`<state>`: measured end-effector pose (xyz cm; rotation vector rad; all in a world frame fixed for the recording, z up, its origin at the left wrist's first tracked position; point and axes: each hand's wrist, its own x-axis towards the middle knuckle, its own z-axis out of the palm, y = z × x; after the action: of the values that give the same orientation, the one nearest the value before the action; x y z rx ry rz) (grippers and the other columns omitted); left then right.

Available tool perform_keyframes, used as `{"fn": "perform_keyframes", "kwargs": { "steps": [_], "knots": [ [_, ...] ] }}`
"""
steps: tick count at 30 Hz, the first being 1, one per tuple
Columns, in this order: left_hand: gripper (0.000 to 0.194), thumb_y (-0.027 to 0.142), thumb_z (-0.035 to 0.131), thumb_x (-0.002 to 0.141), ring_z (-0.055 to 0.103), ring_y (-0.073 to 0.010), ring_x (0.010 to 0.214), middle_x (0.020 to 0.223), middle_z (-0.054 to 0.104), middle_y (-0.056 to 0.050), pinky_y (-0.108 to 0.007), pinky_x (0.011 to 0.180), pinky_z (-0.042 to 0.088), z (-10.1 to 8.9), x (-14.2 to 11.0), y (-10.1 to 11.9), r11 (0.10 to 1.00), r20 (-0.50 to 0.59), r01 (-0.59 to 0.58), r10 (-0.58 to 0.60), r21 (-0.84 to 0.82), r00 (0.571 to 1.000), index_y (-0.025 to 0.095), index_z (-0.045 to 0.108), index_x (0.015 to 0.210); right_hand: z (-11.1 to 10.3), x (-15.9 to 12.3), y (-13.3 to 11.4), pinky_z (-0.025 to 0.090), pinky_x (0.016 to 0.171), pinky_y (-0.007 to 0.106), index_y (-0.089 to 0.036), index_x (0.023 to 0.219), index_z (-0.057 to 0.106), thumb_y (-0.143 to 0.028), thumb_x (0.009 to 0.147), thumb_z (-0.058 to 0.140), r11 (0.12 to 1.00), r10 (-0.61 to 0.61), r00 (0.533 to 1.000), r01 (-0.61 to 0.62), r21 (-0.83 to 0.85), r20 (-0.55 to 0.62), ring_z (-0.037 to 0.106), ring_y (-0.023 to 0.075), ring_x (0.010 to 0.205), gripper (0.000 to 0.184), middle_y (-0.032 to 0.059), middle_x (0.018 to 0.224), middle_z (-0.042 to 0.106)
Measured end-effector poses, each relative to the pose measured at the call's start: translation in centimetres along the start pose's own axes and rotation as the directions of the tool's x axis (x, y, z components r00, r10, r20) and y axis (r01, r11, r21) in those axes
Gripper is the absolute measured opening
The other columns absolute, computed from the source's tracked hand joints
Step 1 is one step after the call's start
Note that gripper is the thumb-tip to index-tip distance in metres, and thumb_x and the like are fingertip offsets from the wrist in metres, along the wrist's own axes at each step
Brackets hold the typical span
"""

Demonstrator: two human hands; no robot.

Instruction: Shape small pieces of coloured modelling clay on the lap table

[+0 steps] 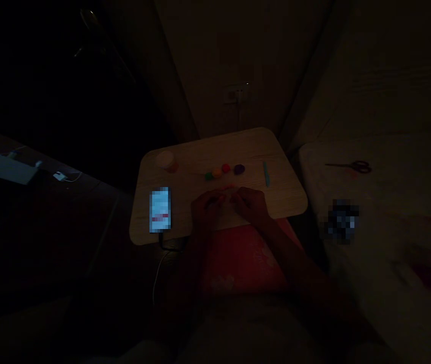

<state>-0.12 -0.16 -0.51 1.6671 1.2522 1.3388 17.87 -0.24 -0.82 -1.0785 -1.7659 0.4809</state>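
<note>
In dim light, my left hand (pixel 206 206) and my right hand (pixel 252 203) rest near the front edge of a small wooden table (pixel 291 197). Both have curled fingers, with fingertips facing each other a short gap apart. What they pinch is too dark to make out; a faint reddish patch (pixel 230 187) shows just beyond the fingertips. Past the hands lie small lumps that look like modelling clay: green (pixel 209 176), orange (pixel 217 173), red (pixel 225 168) and purple (pixel 239 169). To their right is a slim teal stick-like tool (pixel 266 174).
A lit phone (pixel 160 210) with a cable lies at the table's left, below a pale tub (pixel 167 161). On the light surface to the right are scissors (pixel 352 166) and a blurred dark object (pixel 341 221). A wall socket (pixel 235 94) sits behind the table.
</note>
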Motion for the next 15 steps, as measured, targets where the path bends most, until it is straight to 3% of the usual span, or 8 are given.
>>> {"fn": "perform_keyframes", "kwargs": {
  "steps": [4, 15],
  "knots": [
    [0.011, 0.029, 0.075, 0.084, 0.070, -0.0168, 0.080, 0.087, 0.077, -0.005, -0.028, 0.076, 0.056, -0.13, 0.10, 0.17, 0.996, 0.042, -0.086, 0.084, 0.031, 0.996, 0.019, 0.079, 0.087, -0.08, 0.04, -0.11, 0.045, 0.063, 0.029, -0.020, 0.071, 0.068, -0.041, 0.104, 0.042, 1.000, -0.004, 1.000, 0.004, -0.003, 0.001, 0.062, 0.0152, 0.063, 0.047, 0.0052, 0.069, 0.067],
    [0.016, 0.028, 0.074, 0.082, 0.062, -0.0143, 0.067, 0.072, 0.068, -0.001, -0.027, 0.067, 0.049, -0.40, 0.30, 0.87, 0.976, 0.079, -0.186, 0.178, 0.116, 0.981, 0.018, 0.071, 0.071, -0.04, 0.05, -0.12, 0.044, 0.061, 0.028, -0.020, 0.071, 0.068, -0.040, 0.103, 0.044, 1.000, -0.005, 1.000, 0.005, -0.002, -0.011, 0.062, 0.0151, 0.063, 0.045, 0.0048, 0.068, 0.067]
  ]
}}
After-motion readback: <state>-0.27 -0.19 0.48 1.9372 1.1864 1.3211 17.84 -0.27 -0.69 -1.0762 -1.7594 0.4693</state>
